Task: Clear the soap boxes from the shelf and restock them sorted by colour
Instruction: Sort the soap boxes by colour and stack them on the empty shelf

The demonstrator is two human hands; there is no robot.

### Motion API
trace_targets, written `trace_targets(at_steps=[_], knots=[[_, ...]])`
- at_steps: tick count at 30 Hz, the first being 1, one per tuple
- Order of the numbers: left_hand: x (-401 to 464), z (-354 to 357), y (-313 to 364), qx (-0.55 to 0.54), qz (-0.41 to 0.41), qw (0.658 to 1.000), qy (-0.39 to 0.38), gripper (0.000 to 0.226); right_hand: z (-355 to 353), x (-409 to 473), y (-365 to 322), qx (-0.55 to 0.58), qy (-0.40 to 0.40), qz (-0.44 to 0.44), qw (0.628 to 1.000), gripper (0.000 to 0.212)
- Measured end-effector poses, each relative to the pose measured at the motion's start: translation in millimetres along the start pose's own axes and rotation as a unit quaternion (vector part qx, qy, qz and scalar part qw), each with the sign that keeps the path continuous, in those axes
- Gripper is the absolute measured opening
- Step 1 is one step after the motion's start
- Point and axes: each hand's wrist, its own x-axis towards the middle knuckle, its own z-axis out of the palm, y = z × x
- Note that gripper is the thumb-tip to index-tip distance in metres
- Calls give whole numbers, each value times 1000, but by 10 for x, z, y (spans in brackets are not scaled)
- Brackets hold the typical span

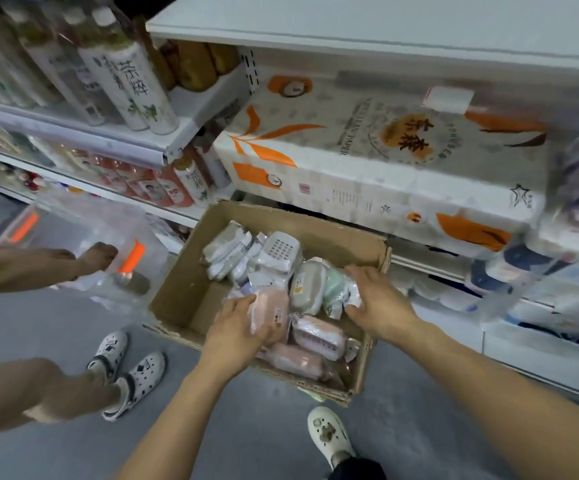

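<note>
A: Where are the soap boxes?
B: In the cardboard box (191,292) on the floor, in front of the shelf. Piled on its right side; the left side of the bottom is bare.

A: Colours?
B: Pink soap boxes (315,336) nearest the person, a grey one (307,287) and a pale green one (335,285) in the middle, white wrapped ones (232,252) at the back. All in clear wrappers.

A: Left hand?
B: Left hand (236,329) grips a pink soap box (269,311), thumb and fingers curled round it, at the pile.

A: Right hand?
B: Right hand (378,299) is down on the green one's wrapper, fingers bent over its edge. Looks like a grip.

A: Shelf?
B: Big pack of toilet paper (378,147), white with orange leaves, just above the box. Bottles (135,88) on the shelf to the left.

A: Anyone else?
B: A second person at left, one hand (97,258) on a clear plastic bin (84,233) with orange latches, white clogs (125,372) on the grey floor.
</note>
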Motion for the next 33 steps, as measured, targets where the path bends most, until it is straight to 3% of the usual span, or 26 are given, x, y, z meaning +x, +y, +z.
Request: trace_targets(at_steps=[8, 12, 14, 17, 21, 26, 30, 33], knots=[[979, 116, -304, -104, -78, 991, -24, 64, 359, 971, 61, -6, -76, 57, 995, 84], [1206, 332, -515, -11, -73, 995, -68, 71, 615, 1299, 122, 26, -90, 109, 990, 84], [1326, 387, -654, -4, -68, 995, -76, 64, 685, 1417, 124, 53, -82, 129, 987, 72], [1562, 416, -872, -117, -121, 984, -51, 50, 755, 1615, 149, 78, -65, 183, 978, 46], [1913, 560, -1105, -186, -189, 963, -41, 52, 887, 1847, 213, 92, -52, 227, 968, 45], [2208, 605, -1091, -231, -253, 938, -59, 39, 1069, 2070, 210, 169, -72, 301, 936, 35], [2323, 627, -1151, -212, -258, 939, -81, 36, 1274, 2118, 267, 278, -105, 384, 874, 40], [2346, 630, -1186, -203, -250, 945, -62, 50, 1392, 2064, 326, 312, -126, 435, 835, 31]])
